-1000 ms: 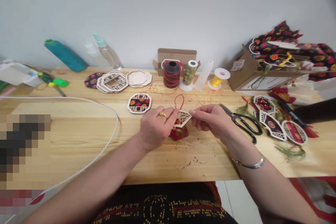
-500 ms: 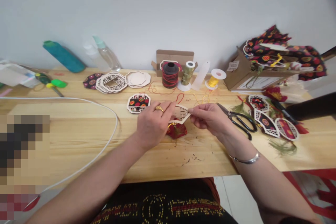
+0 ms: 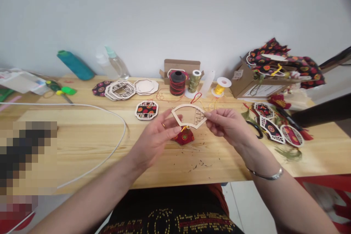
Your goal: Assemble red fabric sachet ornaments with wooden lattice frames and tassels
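A fan-shaped wooden frame (image 3: 187, 125) with lattice at its right end is held up above the table. My right hand (image 3: 226, 122) pinches its right corner between thumb and fingers. Around its left end is my left hand (image 3: 153, 135), fingers behind the frame and thumb by the lower edge, in a loose grip. A red cord loop (image 3: 196, 98) rises from the top of the frame. Below it shows a dark red patterned fabric piece (image 3: 184, 137), beside a yellow tie at the frame's lower edge. Part of this fabric is hidden by my left thumb.
A patterned lattice plaque (image 3: 146, 110) lies left of my hands. Behind stand a red-and-black cord spool (image 3: 177, 83), a green spool (image 3: 195, 80) and a yellow spool (image 3: 221, 87). Scissors (image 3: 255, 128) and finished ornaments (image 3: 271, 129) lie right, near a cardboard box (image 3: 255, 80). A white cable (image 3: 120, 137) curves left.
My left hand has turned from palm-down over the frame to palm-inward at its left end, uncovering the frame's opening. My right hand keeps its pinch. The camera view has shifted slightly.
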{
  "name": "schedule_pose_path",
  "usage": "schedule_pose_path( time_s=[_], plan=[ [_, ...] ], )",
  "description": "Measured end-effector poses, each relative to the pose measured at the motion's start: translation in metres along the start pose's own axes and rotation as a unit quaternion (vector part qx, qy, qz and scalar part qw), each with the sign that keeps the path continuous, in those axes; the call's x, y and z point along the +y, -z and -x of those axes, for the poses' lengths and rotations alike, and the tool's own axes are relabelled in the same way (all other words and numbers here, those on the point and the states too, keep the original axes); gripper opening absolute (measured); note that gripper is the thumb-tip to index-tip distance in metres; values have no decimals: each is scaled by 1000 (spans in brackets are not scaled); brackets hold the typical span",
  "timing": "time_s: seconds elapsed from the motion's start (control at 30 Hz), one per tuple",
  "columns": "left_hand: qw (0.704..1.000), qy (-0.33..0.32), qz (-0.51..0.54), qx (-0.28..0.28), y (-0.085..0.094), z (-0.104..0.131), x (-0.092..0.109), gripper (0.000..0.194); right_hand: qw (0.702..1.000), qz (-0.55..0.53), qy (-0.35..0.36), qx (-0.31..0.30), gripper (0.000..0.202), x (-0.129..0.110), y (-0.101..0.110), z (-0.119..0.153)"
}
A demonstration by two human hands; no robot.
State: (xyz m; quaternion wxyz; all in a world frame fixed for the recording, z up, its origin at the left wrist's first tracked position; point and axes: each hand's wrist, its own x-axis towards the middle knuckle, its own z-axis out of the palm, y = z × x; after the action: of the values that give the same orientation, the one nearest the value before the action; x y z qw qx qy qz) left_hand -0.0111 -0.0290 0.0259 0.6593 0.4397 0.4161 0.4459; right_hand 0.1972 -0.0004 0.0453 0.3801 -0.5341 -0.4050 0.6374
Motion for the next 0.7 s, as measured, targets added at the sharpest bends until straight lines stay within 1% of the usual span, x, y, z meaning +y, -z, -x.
schedule_pose_path(
  time_s=[0.07,0.13,0.17,0.2,0.27,0.3,0.33,0.4,0.5,0.53,0.57,0.6,0.63,0.67,0.7],
  plan=[
    [996,19,56,-63,-3,5,-8,44,1000,-2,-10,-9,31,1,-1,3],
    [991,48,74,-97,-4,12,-15,34,1000,0,-24,-14,31,3,-3,5],
    [988,79,75,-106,-3,16,-18,30,999,2,-32,-14,32,5,-4,5],
    [984,120,76,-111,-1,19,-21,28,999,6,-39,-12,32,8,-4,4],
    [973,195,71,-96,4,27,-26,29,999,16,-50,-9,33,15,-5,0],
    [969,221,61,-92,6,30,-28,30,998,22,-53,-9,33,20,-5,-3],
    [966,237,44,-94,8,33,-30,28,998,29,-57,-10,33,24,-5,-6],
    [964,240,-9,-111,10,38,-33,19,997,39,-64,-10,31,33,-5,-11],
    [960,215,-120,-131,14,45,-29,14,996,51,-78,-10,28,41,-6,-15],
    [957,194,-170,-132,16,47,-27,16,995,58,-83,-10,28,43,-7,-15],
    [947,163,-233,-146,18,49,-24,18,994,64,-86,-9,28,43,-8,-15],
    [933,118,-302,-156,21,50,-22,21,994,71,-88,-8,29,44,-9,-14],
    [913,72,-369,-160,24,50,-20,26,993,77,-89,-6,29,44,-10,-13],
    [888,15,-437,-144,28,50,-18,30,993,80,-90,-4,29,44,-11,-12],
    [857,-43,-503,-104,32,48,-18,31,992,82,-91,-1,29,44,-12,-11]
  ],
)
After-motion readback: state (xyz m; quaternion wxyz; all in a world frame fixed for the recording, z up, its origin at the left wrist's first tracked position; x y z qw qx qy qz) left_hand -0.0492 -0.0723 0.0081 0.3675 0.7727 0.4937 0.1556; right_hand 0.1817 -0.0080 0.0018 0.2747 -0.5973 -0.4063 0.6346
